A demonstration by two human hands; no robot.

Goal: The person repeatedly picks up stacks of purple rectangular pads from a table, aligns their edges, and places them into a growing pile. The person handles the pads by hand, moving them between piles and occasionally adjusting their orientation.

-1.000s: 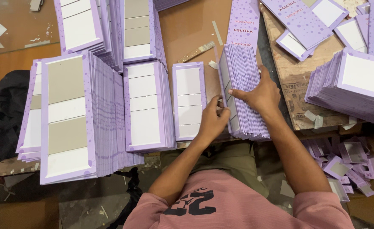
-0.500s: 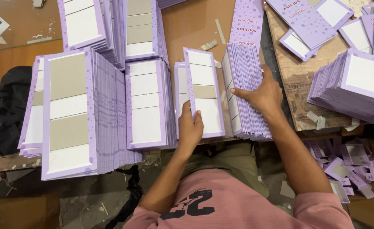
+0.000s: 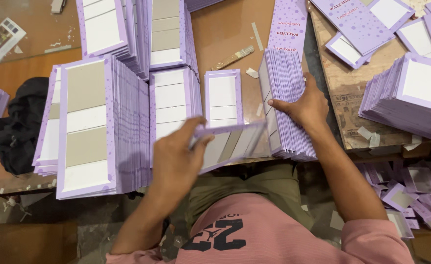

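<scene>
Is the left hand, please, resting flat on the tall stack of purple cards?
No, the left hand is lifted off the stacks, holding one purple card tilted in the air.

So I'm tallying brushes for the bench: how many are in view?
1. A single brush lies on the brown table, between the tall purple stacks and the stack under the right hand. Others may be hidden.

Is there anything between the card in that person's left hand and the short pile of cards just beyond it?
Nothing visible: the left hand holds the card tilted and blurred right over the near end of the short pile.
</scene>
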